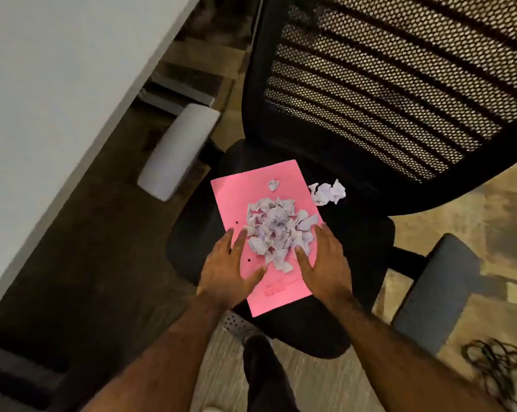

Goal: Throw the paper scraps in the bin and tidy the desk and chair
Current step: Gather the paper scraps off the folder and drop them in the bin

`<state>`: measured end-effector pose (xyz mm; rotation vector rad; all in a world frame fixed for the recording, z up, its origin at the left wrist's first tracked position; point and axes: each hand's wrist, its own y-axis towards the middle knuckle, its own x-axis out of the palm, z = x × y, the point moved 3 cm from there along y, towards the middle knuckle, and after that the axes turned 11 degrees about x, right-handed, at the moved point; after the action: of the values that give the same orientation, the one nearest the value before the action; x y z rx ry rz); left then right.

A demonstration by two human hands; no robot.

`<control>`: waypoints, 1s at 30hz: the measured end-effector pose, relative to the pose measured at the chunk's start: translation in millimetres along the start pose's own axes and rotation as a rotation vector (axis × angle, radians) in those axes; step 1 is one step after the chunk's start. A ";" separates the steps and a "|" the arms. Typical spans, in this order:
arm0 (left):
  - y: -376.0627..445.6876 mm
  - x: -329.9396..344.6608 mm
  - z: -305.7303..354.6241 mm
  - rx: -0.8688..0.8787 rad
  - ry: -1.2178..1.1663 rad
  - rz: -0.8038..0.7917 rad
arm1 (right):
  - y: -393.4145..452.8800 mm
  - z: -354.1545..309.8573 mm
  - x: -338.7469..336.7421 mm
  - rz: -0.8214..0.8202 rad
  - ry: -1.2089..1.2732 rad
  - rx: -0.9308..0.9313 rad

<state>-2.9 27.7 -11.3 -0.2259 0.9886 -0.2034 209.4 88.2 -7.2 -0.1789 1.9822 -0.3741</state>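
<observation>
A pink folder lies flat on the black seat of an office chair. A heap of torn white paper scraps sits in the folder's middle, with one small scrap apart near its far end. A crumpled white paper ball rests on the seat just right of the folder. My left hand lies flat on the folder's left side, fingers spread beside the heap. My right hand lies flat on the right side, touching the heap's edge. Neither hand holds anything.
The chair's black mesh backrest rises behind the seat, with grey armrests at left and right. A white desk edge runs along the left. A tangle of black cable lies on the floor at right. My shoe stands below the seat.
</observation>
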 end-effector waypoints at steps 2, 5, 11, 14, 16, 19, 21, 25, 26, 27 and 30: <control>19.2 5.9 -3.7 0.020 0.019 0.049 | 15.6 5.2 6.3 0.017 -0.036 0.032; 46.0 15.1 -6.7 0.100 0.087 0.121 | 33.7 11.4 22.7 0.030 -0.145 0.005; 90.8 33.4 1.3 0.240 0.189 0.118 | 55.6 10.4 49.9 0.042 -0.302 -0.166; 106.4 38.0 9.4 0.252 0.278 0.110 | 66.8 8.9 56.3 0.054 -0.369 -0.207; 114.9 40.7 13.5 0.269 0.335 0.108 | 74.3 7.0 58.6 0.076 -0.422 -0.223; 124.2 48.1 15.0 0.320 0.390 0.121 | 85.8 5.7 61.2 0.118 -0.485 -0.266; 128.7 53.1 13.4 0.343 0.388 0.137 | 91.6 6.6 62.0 0.149 -0.481 -0.300; 137.2 59.7 10.3 0.368 0.376 0.119 | 98.6 4.8 61.5 0.171 -0.467 -0.323; 139.3 60.0 9.5 0.374 0.361 0.108 | 99.5 4.2 60.6 0.171 -0.448 -0.329; 141.4 59.1 9.1 0.376 0.343 0.099 | 99.8 4.1 59.3 0.166 -0.423 -0.338; 144.1 52.2 8.4 0.394 0.280 0.102 | 101.8 7.1 55.5 0.080 -0.335 -0.340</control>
<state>41.8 152.3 -88.9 0.2192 1.2108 -0.3371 196.3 166.5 -92.0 -0.3530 1.7013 0.0482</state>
